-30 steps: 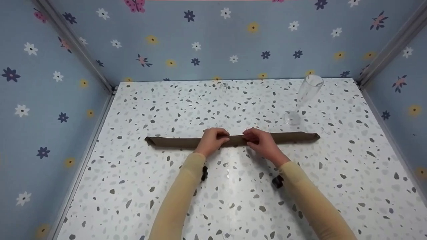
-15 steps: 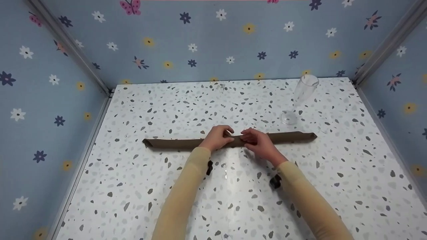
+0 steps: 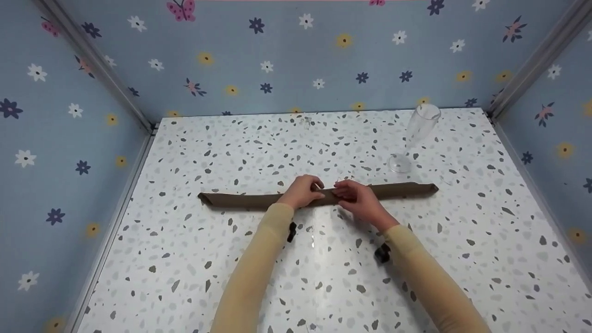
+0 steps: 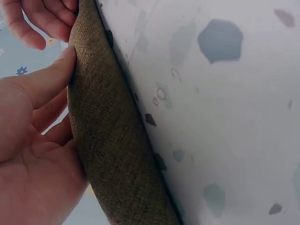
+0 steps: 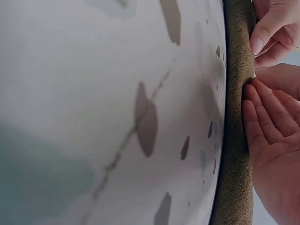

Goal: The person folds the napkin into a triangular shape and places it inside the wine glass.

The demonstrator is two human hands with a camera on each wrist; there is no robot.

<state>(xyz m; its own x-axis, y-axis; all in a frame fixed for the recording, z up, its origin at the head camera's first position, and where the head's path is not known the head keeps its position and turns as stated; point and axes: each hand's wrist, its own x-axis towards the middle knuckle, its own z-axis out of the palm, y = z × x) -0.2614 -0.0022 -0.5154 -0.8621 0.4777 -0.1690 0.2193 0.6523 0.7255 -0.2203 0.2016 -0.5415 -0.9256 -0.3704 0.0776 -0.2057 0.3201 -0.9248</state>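
Note:
A long brown woven cloth (image 3: 245, 200), rolled or folded into a narrow strip, lies crosswise on the speckled table. My left hand (image 3: 303, 190) is at its middle, the thumb (image 4: 54, 77) against the near side and the other fingers curled behind, pinching the fabric. Just to the right, my right hand (image 3: 363, 202) touches the strip. In the right wrist view its fairly straight fingers (image 5: 267, 110) press against the cloth (image 5: 238, 140), with the thumb held apart from them. The far side of the strip is partly hidden by both hands.
A clear stemmed glass (image 3: 421, 127) stands behind the strip's right half, towards the back right of the white speckled table (image 3: 222, 277). Blue flowered panels (image 3: 296, 55) enclose the table at the back and both sides.
My left hand has shifted slightly to the right along the strip, closer to the right hand. The right hand and the strip look nearly the same, and the head view has turned a little.

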